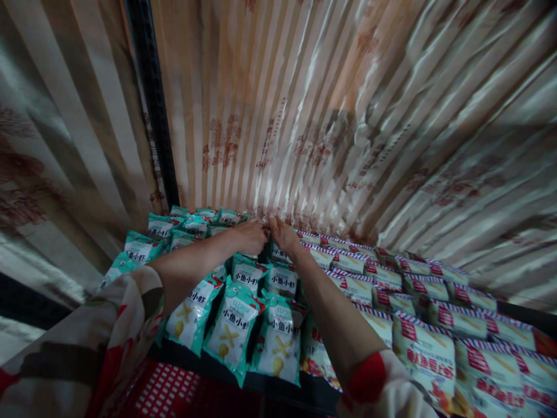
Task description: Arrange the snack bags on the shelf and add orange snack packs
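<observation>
Both arms stretch across rows of teal snack bags [235, 328] to the rear of the shelf. My left hand [253, 235] is closed, its fingers curled inward at the back row; what they grip, if anything, is hidden. Close beside it, my right hand [284, 237] has its fingers drawn together and pointing away from me, with their tips partly out of sight. Just below the right hand, a teal snack bag [279, 254] shows in part; I cannot tell whether the hand touches it. Another teal bag [282, 281] stands nearer to me.
Cream snack bags with striped tops [424, 354] fill the right side in rows. Striped plastic sheeting [270, 116] hangs behind the shelf, with a dark upright post [152, 98] at left. A red perforated basket [163, 392] sits below the front edge.
</observation>
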A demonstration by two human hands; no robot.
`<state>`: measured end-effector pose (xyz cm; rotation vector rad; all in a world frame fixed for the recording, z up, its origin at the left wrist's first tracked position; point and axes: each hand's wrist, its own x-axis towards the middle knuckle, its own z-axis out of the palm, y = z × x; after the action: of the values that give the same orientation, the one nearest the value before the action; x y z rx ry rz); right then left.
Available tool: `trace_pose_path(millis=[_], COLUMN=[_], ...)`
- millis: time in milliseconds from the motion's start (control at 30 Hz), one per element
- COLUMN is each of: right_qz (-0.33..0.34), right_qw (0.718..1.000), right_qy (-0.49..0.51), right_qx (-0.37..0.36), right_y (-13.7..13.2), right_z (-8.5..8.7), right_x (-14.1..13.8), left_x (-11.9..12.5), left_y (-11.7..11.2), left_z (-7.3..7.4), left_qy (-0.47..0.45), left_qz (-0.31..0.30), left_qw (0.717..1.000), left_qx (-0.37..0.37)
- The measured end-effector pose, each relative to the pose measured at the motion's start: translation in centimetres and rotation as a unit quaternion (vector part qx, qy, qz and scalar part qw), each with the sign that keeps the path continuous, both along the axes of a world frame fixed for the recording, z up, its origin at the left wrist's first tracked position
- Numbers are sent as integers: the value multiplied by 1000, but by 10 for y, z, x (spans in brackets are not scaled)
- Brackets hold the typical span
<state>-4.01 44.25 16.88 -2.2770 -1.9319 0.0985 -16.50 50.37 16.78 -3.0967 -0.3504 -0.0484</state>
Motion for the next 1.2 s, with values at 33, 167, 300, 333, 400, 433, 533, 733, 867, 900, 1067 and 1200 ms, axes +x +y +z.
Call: trace_pose_path(millis=[33, 167, 300, 333, 400, 433, 533, 733, 867, 900, 1067, 1200], right_qz=[-12, -55, -49, -48, -49, -55, -63, -70, -72, -69, -43, -30], right_qw=[1000, 994, 991, 991, 991, 991, 992, 993, 993, 994, 996, 992], right_qy=[11, 81, 111, 115, 117, 113, 100, 61, 40, 36, 23, 31], right_qx=[6, 38, 53, 51, 41, 37, 44, 69, 82, 78, 81, 122], right_y=[-1, -7, -10, -10, -10, -10, -12, -22, -30, -31, -37, -33], right_z=[1, 5, 1, 0, -4, -6, -10, -2, 3, 4, 3, 2], right_x=[1, 5, 11, 12, 13, 14, 16, 25, 30, 30, 31, 26], left_x=[3, 8, 10, 10, 10, 10, 9, 2, 4, 5, 6, 5], left_y=[-1, 0, 5, 6, 7, 8, 12, 12, 4, 2, -3, -5], left_z=[-1, -3, -6, -7, -9, -9, -10, -1, 1, 1, -2, 2], left_qy=[6, 27, 34, 34, 36, 37, 41, 46, 37, 39, 53, 29], left_qz=[-3, 2, 10, 11, 15, 17, 23, 19, 14, 15, 26, 29], left_qw=[1000, 1000, 999, 999, 999, 999, 999, 998, 999, 999, 998, 999], left_qx=[2, 12, 18, 18, 19, 19, 21, 27, 31, 32, 32, 34])
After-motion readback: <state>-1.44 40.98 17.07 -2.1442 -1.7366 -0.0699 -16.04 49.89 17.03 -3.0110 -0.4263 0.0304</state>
